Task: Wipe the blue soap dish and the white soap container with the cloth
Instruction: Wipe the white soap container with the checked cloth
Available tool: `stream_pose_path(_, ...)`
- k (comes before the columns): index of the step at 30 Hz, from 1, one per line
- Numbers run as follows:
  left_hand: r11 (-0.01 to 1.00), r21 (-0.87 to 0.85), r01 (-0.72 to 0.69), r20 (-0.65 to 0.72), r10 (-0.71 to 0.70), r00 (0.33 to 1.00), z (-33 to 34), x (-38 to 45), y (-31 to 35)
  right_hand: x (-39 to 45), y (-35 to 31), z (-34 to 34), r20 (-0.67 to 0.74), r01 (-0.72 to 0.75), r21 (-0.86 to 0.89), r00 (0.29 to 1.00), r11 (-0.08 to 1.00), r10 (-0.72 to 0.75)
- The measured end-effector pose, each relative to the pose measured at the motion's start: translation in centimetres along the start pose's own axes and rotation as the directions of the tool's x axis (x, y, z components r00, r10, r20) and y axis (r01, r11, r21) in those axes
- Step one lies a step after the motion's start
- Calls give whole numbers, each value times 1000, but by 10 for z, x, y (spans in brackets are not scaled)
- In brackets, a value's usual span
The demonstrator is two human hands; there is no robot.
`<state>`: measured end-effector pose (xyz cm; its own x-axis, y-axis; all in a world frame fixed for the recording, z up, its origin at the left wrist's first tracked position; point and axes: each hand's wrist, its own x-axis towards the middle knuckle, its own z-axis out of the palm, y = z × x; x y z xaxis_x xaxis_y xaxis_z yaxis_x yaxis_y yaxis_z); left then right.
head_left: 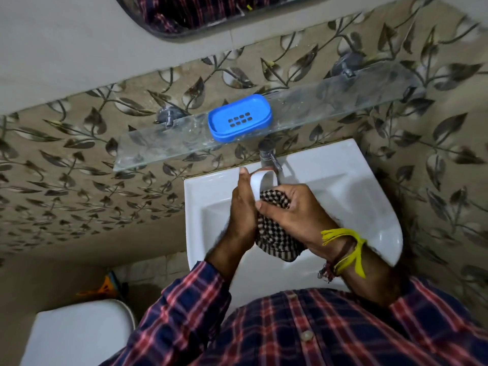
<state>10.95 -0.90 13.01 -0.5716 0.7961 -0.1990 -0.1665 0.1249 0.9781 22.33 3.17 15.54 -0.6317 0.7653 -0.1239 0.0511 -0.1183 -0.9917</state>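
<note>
The blue soap dish (239, 118) with slots in its floor sits on the glass shelf (158, 147) above the basin. Over the basin, my left hand (243, 207) grips the white soap container (258, 183), tilted on its edge. My right hand (293, 215) presses the black-and-white checked cloth (274, 241) against the container's inside. Part of the cloth hangs below my hands. Most of the container is hidden behind my fingers and the cloth.
A white basin (356, 196) is under my hands, with a metal tap (269, 157) just behind the container. The leaf-patterned tiled wall (79, 159) is behind. A mirror (211, 14) hangs at the top. A white toilet lid (79, 331) stands at lower left.
</note>
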Motion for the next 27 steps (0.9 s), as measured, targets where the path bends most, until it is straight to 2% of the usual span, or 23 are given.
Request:
stream_pose_path(3, 985, -48, 167, -55, -170, 984, 1, 6, 13, -5, 3, 1, 77, -43, -49, 996, 998, 47)
stream_pose_path(6, 953, -119, 279, -2, -281, 960, -1, 5, 16, -5, 3, 2, 27, -11, -180, 999, 984, 17)
stream_pose_path(8, 935, -168, 312, 63, -306, 950, -3, -1, 14, -4, 3, 4, -30, -9, -236, 1000, 972, 2)
stream_pose_path(10, 939, -185, 291, 118, -273, 955, -2, -10, 9, -3, 1, 6, -47, -12, -233, 999, 972, 1)
stream_pose_path(14, 943, -194, 269, 67, -261, 963, -2, -13, 7, -3, -1, 3, 89, 62, -293, 995, 954, -38)
stream_pose_path(18, 905, -319, 281, 89, -267, 960, -14, -2, 9, -7, -4, -3, 291, 214, -443, 953, 870, -86)
stream_pose_path(21, 874, -343, 344, 155, -309, 938, -16, -3, 1, -6, -6, -11, 364, 232, -536, 931, 812, -26)
stream_pose_path(23, 838, -404, 367, 196, -312, 930, -19, -3, -3, -3, -14, -22, 289, 152, -522, 957, 839, 6)
stream_pose_path(25, 794, -497, 350, 193, -292, 937, -25, -2, -2, -1, -25, -33, 39, 64, -440, 998, 896, -52)
stream_pose_path(27, 782, -518, 346, 221, -268, 938, -28, -1, -3, 2, -35, -35, -228, 46, -428, 961, 903, -158)
